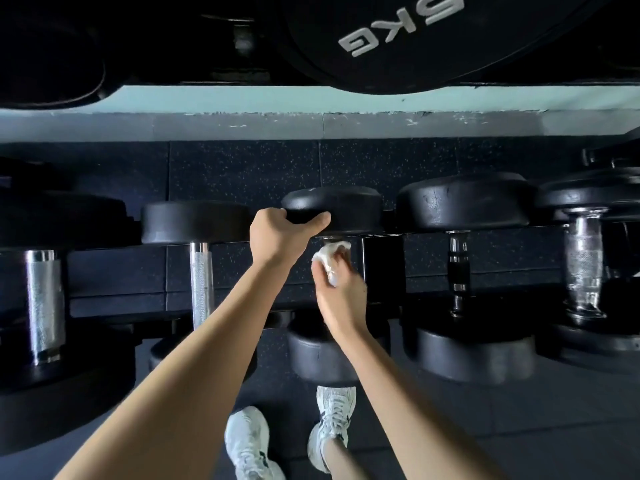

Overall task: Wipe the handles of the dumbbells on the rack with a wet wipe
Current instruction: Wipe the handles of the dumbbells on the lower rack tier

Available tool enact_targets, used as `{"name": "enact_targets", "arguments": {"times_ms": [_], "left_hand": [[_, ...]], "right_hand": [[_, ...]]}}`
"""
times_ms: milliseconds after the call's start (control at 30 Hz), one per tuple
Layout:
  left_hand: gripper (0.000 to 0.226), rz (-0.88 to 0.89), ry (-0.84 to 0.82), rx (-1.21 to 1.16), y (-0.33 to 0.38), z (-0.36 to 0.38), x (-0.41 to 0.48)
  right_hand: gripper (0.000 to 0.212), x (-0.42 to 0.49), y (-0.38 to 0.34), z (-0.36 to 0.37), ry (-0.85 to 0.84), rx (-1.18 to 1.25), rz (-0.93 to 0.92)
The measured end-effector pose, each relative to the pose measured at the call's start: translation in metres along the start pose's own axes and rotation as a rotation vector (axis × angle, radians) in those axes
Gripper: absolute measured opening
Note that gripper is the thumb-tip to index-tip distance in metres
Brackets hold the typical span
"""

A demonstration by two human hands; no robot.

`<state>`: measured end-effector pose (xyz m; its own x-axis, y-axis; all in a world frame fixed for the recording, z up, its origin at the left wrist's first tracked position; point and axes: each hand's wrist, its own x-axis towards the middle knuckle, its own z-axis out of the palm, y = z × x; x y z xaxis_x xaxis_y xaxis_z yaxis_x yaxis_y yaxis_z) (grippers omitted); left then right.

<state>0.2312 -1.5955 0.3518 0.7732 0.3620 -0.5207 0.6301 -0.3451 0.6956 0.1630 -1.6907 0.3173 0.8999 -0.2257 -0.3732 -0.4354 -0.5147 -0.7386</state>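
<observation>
Several black dumbbells with metal handles lie side by side on a low black rack (381, 233). My left hand (277, 233) grips the far head of the middle dumbbell (346, 206), thumb along its edge. My right hand (341, 289) is wrapped round that dumbbell's handle and holds a crumpled white wet wipe (329, 258) against it. The handle itself is hidden under the wipe and my fingers. The near head (311, 355) shows below my right wrist.
A dumbbell with a thin knurled handle (201, 282) lies to the left and a thicker one (43, 303) beyond it. Two more dumbbells (457, 271) (585, 268) lie to the right. A 5 kg plate (398, 32) hangs overhead. My white shoes (332, 420) stand on speckled rubber flooring.
</observation>
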Motion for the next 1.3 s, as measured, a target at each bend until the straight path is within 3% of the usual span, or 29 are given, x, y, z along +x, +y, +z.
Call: {"name": "enact_targets", "arguments": {"times_ms": [67, 133, 233, 300, 433, 533, 633, 733, 833, 900, 1000, 1100, 1200, 1300], "left_hand": [[0.044, -0.026, -0.002, -0.037, 0.001, -0.001, 0.003], [0.044, -0.028, -0.005, -0.050, -0.001, -0.001, 0.005], [0.046, -0.010, -0.009, -0.059, -0.003, 0.001, 0.005], [0.048, -0.004, -0.017, -0.056, -0.004, 0.000, 0.005], [0.054, -0.005, -0.029, -0.042, -0.003, -0.001, 0.008], [0.056, 0.002, -0.034, -0.048, -0.005, 0.000, 0.011], [0.060, -0.006, -0.028, -0.044, -0.005, 0.000, 0.012], [0.063, -0.008, -0.024, -0.024, -0.002, -0.001, 0.011], [0.064, -0.010, -0.033, -0.005, -0.001, -0.003, 0.011], [0.061, 0.020, -0.038, 0.031, -0.002, -0.004, 0.011], [0.058, 0.050, -0.049, 0.075, -0.001, -0.005, 0.010], [0.059, 0.032, -0.050, 0.083, 0.002, -0.007, 0.010], [0.062, 0.013, -0.051, 0.075, 0.004, -0.008, 0.009], [0.061, -0.008, -0.048, 0.048, 0.005, -0.006, 0.009]], "right_hand": [[0.023, 0.011, -0.010, 0.004, 0.135, 0.283, 0.188], [0.018, 0.023, -0.016, 0.008, 0.215, 0.350, 0.298], [0.014, 0.026, -0.013, 0.006, 0.188, 0.349, 0.288], [0.006, 0.032, -0.005, -0.006, 0.061, 0.346, 0.277], [0.015, 0.063, 0.010, -0.033, -0.428, 0.474, 0.402], [0.025, 0.073, 0.020, -0.034, -0.516, 0.582, 0.463], [0.013, 0.056, 0.013, -0.020, -0.275, 0.366, 0.310], [0.028, 0.037, 0.007, 0.012, 0.115, -0.130, 0.106], [0.038, 0.032, 0.007, 0.034, 0.287, -0.501, -0.037], [0.042, 0.038, 0.012, 0.039, 0.347, -0.608, -0.122], [0.035, 0.042, 0.016, 0.037, 0.383, -0.420, -0.161], [0.024, 0.045, 0.022, 0.026, 0.304, -0.144, -0.102], [0.018, 0.049, 0.019, 0.005, 0.046, 0.494, 0.237], [0.015, 0.055, 0.017, -0.009, -0.079, 0.619, 0.359]]}}
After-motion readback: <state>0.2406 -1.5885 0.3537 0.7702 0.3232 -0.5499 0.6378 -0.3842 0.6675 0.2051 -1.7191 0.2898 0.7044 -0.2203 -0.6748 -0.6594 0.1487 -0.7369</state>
